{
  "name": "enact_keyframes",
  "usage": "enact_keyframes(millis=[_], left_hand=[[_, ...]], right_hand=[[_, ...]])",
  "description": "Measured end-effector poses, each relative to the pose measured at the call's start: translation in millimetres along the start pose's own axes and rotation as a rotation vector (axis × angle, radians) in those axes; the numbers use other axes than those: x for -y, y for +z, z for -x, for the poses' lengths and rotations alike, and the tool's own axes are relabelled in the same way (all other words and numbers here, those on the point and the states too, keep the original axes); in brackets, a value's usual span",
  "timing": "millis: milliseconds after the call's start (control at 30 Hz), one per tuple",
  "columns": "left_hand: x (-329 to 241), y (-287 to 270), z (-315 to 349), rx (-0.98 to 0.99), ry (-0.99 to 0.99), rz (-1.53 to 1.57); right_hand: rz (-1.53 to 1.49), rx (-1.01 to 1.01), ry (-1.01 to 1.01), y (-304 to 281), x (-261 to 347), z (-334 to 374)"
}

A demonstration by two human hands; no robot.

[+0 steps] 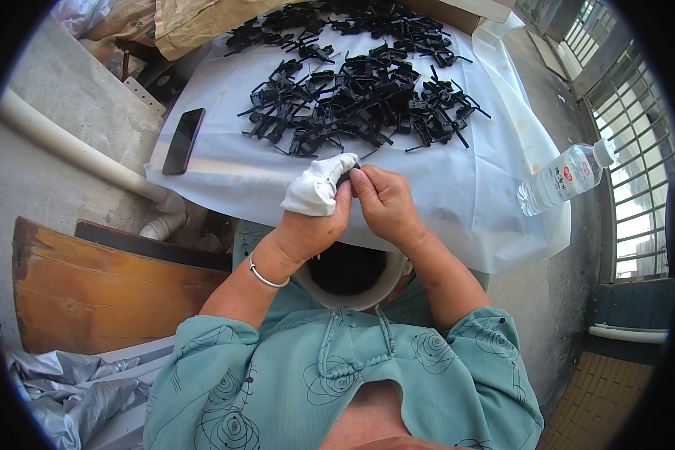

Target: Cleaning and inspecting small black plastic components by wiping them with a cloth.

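Observation:
My left hand [313, 214], its fingers covered by a white cloth glove [313, 189] and a bangle on the wrist, is closed at the table's near edge. Against it, my right hand [386, 202] is bare and pinches with thumb and fingers. Between the two hands a small black plastic part [346, 178] shows, mostly hidden by the fingers. Just beyond them lies a heaped pile of black plastic parts [367, 97] with thin protruding strips. Below my hands, at my lap, stands a pale bucket [392, 279] with a dark mass inside.
White plastic sheeting [457, 202] covers the table. A dark phone [183, 142] lies on its left side, and a clear water bottle [562, 182] stands at the right. A cardboard box [446, 13] sits at the back. A wooden board [112, 289] and a pipe [75, 148] are at the left.

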State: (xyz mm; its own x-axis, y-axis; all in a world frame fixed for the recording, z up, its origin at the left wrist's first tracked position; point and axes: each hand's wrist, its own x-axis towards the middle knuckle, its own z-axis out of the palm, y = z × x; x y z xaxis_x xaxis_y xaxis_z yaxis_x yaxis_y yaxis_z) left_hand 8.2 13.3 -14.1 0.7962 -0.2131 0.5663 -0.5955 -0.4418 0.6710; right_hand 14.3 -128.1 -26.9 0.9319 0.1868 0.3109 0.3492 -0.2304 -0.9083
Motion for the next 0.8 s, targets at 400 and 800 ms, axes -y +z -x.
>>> enact_keyframes(millis=[400,800], left_hand=[[11.7,-16.5,-1.5,0.048,-0.561,0.964],[2.6,-13.2,1.4,0.269,-0.445,0.559]], right_hand=[[0.169,0.134,-0.14,-23.5,0.5,-6.3],[-0.028,0.098,-0.038,-17.6,6.3,-4.3]])
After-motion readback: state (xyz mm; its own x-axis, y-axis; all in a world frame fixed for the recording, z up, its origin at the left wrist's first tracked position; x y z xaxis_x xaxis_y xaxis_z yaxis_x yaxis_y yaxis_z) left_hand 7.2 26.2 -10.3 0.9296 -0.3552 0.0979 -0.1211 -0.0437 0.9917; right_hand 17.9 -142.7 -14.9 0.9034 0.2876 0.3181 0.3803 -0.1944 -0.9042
